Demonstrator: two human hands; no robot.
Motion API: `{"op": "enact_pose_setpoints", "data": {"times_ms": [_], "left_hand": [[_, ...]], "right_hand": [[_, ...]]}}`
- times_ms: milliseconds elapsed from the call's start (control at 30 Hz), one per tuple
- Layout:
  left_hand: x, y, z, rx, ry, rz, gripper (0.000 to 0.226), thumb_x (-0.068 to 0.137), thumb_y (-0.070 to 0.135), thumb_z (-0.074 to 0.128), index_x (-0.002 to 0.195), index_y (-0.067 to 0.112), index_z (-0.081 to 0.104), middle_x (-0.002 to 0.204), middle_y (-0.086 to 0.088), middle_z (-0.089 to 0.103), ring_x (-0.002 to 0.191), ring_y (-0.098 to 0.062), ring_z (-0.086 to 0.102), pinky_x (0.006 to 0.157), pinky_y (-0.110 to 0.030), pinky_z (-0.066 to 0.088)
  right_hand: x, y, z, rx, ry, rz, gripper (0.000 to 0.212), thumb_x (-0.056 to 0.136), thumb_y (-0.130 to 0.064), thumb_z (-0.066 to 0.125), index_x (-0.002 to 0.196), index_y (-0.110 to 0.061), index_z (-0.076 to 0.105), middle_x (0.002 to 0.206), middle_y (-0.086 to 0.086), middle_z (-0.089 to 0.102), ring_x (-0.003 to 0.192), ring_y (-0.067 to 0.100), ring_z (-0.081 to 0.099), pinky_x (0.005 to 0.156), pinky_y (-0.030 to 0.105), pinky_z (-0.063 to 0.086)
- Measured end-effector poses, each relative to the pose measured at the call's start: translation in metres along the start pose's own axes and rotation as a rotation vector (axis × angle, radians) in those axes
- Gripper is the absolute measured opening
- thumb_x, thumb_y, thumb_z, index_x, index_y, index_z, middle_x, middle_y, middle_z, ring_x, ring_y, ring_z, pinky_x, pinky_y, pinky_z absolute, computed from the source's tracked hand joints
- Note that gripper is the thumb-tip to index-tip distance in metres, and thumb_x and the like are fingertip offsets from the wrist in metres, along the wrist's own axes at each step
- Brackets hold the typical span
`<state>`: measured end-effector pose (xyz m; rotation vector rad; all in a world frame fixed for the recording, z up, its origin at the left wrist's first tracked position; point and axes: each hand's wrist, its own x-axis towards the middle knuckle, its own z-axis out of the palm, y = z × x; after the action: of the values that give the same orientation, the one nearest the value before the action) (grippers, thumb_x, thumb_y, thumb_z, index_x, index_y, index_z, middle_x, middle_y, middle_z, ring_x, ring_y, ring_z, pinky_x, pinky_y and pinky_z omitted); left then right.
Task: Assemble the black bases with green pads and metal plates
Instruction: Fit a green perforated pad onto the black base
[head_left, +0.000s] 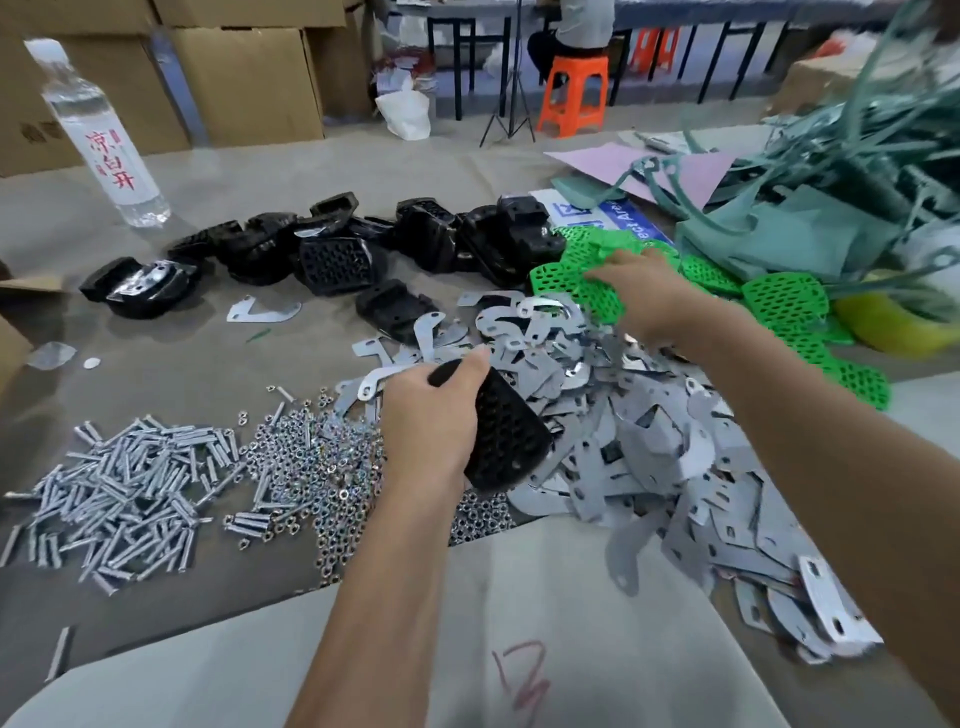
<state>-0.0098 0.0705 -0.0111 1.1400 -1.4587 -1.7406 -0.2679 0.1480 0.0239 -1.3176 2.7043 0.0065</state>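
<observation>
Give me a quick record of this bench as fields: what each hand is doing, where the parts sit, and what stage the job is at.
left hand: grips a black base, perforated face showing
right hand: reaching into the green pads; grip unclear
metal plates: loose heap under both hands
other black bases: scattered at the far side of the table
bolts: pile at near left
nuts: pile beside the bolts
water bottle: upright, far left
stage: held base has no pad or plate visible on it yet
</observation>
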Motion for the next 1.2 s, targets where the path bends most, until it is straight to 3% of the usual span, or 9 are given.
{"op": "enact_pose_setpoints", "data": {"times_ms": [100, 233, 400, 533, 600, 667, 733, 933, 1200], "left_hand": [[0.000, -0.002, 0.003, 0.025, 0.005, -0.024, 0.042, 0.079, 0.051, 0.077, 0.062, 0.016, 0.060, 0.069, -0.005, 0.063, 0.086, -0.043, 0.073, 0.071, -0.063, 0.062], [-0.001, -0.007, -0.007, 0.140, 0.098, 0.052, 0.043, 0.082, 0.052, 0.068, 0.064, 0.015, 0.056, 0.068, -0.004, 0.059, 0.076, -0.039, 0.067, 0.069, -0.047, 0.059], [-0.005, -0.007, -0.022, 0.195, 0.112, 0.118, 0.046, 0.078, 0.045, 0.059, 0.090, 0.000, 0.064, 0.090, -0.024, 0.068, 0.078, -0.039, 0.070, 0.074, -0.060, 0.061], [-0.008, -0.011, -0.037, 0.091, 0.095, 0.060, 0.009, 0.087, 0.027, 0.063, 0.092, 0.022, 0.069, 0.097, -0.011, 0.070, 0.069, -0.028, 0.072, 0.051, -0.041, 0.060], [-0.010, -0.015, -0.050, 0.029, 0.085, 0.062, 0.016, 0.092, 0.019, 0.060, 0.087, 0.027, 0.073, 0.097, -0.011, 0.069, 0.061, -0.023, 0.070, 0.045, -0.034, 0.056], [-0.013, -0.017, -0.067, -0.003, 0.099, 0.104, 0.024, 0.091, 0.016, 0.056, 0.084, 0.027, 0.076, 0.091, -0.009, 0.070, 0.061, -0.018, 0.070, 0.045, -0.034, 0.056], [-0.017, -0.019, -0.085, -0.029, 0.137, 0.157, 0.025, 0.086, 0.016, 0.053, 0.082, 0.024, 0.077, 0.084, -0.003, 0.073, 0.062, -0.014, 0.071, 0.046, -0.036, 0.057], [-0.024, -0.035, -0.120, -0.093, 0.188, 0.207, 0.019, 0.081, 0.025, 0.058, 0.093, 0.021, 0.073, 0.097, -0.016, 0.071, 0.082, -0.035, 0.073, 0.057, -0.048, 0.062], [-0.020, -0.030, -0.119, -0.068, 0.191, 0.264, 0.015, 0.081, 0.028, 0.063, 0.092, 0.029, 0.074, 0.099, -0.009, 0.073, 0.098, -0.037, 0.071, 0.079, -0.061, 0.061]], "right_hand": [[0.006, 0.003, -0.005, -0.042, 0.101, -0.036, 0.070, 0.083, -0.012, 0.081, 0.147, -0.016, 0.054, 0.140, 0.012, 0.051, 0.141, 0.040, 0.031, 0.115, 0.055, 0.037], [-0.006, -0.010, -0.003, -0.060, 0.369, 0.016, 0.046, 0.086, -0.031, 0.083, 0.127, -0.013, 0.071, 0.116, 0.012, 0.065, 0.122, 0.036, 0.043, 0.098, 0.048, 0.047], [-0.047, -0.060, 0.021, 0.374, 0.693, -0.007, 0.021, 0.091, -0.024, 0.078, 0.108, -0.011, 0.076, 0.103, 0.006, 0.074, 0.105, 0.031, 0.057, 0.092, 0.040, 0.045], [-0.088, -0.118, 0.037, 0.801, 0.881, -0.071, 0.011, 0.087, -0.019, 0.081, 0.096, -0.019, 0.075, 0.081, -0.014, 0.064, 0.076, 0.013, 0.058, 0.076, 0.034, 0.051], [-0.104, -0.146, 0.047, 1.101, 0.807, -0.056, 0.015, 0.090, -0.021, 0.079, 0.090, -0.028, 0.066, 0.077, -0.010, 0.068, 0.073, 0.017, 0.065, 0.070, 0.039, 0.057], [-0.116, -0.171, 0.058, 1.526, 0.612, -0.016, 0.009, 0.095, -0.021, 0.073, 0.094, -0.020, 0.064, 0.081, 0.006, 0.072, 0.079, 0.028, 0.074, 0.061, 0.045, 0.062], [-0.126, -0.192, 0.071, 1.829, 0.385, 0.001, 0.009, 0.100, -0.017, 0.068, 0.104, -0.013, 0.061, 0.086, 0.005, 0.074, 0.083, 0.030, 0.077, 0.057, 0.040, 0.063], [-0.137, -0.204, 0.092, 1.915, 0.194, -0.144, 0.022, 0.104, 0.002, 0.053, 0.120, -0.012, 0.057, 0.118, 0.022, 0.069, 0.099, 0.037, 0.075, 0.071, 0.043, 0.064], [-0.136, -0.206, 0.082, 1.836, 0.234, -0.172, 0.026, 0.103, 0.006, 0.053, 0.121, -0.012, 0.057, 0.113, 0.025, 0.071, 0.089, 0.040, 0.077, 0.066, 0.040, 0.065]]}}
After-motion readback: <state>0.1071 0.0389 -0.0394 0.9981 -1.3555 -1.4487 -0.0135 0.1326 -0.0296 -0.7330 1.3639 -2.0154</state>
